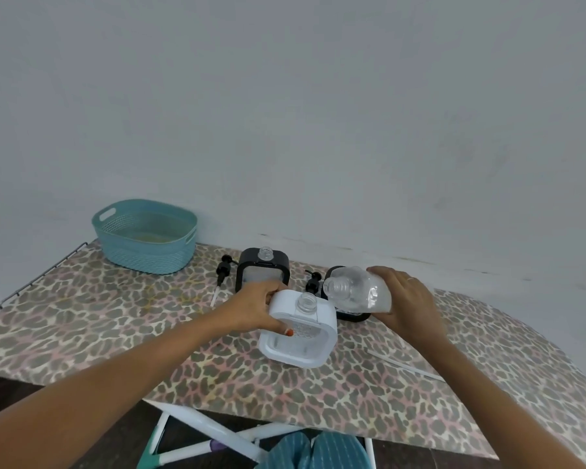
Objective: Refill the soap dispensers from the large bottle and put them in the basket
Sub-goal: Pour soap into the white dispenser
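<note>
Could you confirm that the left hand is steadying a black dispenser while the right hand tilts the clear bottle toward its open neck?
Not quite: the head view shows the left hand holding the white dispenser, not a black one. The right hand does tilt the clear bottle toward its open neck.

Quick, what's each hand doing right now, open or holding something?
Left hand: grips the white soap dispenser.
Right hand: grips the large clear bottle, tilted.
</note>
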Demonstrator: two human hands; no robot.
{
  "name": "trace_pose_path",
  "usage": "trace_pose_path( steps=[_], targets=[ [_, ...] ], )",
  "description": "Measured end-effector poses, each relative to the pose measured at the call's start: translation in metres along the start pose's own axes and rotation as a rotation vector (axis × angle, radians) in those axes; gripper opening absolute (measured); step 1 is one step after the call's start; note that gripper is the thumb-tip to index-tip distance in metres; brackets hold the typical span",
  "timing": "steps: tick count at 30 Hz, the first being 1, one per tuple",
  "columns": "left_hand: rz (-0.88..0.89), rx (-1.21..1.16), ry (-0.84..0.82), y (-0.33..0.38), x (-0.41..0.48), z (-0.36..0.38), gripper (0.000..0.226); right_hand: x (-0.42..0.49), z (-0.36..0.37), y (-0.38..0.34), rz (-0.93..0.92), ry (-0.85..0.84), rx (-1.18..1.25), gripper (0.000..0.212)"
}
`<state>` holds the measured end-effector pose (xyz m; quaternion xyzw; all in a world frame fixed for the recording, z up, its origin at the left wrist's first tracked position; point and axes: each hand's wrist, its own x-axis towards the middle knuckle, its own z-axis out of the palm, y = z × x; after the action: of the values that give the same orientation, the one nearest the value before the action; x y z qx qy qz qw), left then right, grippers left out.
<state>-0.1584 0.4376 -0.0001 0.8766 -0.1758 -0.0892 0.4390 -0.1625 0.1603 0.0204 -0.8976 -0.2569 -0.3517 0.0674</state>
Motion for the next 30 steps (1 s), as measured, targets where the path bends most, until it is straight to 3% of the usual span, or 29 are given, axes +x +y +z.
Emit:
trace_pose_path(
  steps=[14, 30],
  targets=[
    [0.028, 0.051, -0.093, 0.01, 0.008, 0.016, 0.058, 0.0, -0.008, 0.015, -0.162, 0.039, -0.176, 0.071],
    [0.03, 0.062, -0.102, 0.014, 0.012, 0.026, 0.062, 0.002, -0.014, 0.023, -0.225, 0.053, -0.24, 0.057]
  ],
)
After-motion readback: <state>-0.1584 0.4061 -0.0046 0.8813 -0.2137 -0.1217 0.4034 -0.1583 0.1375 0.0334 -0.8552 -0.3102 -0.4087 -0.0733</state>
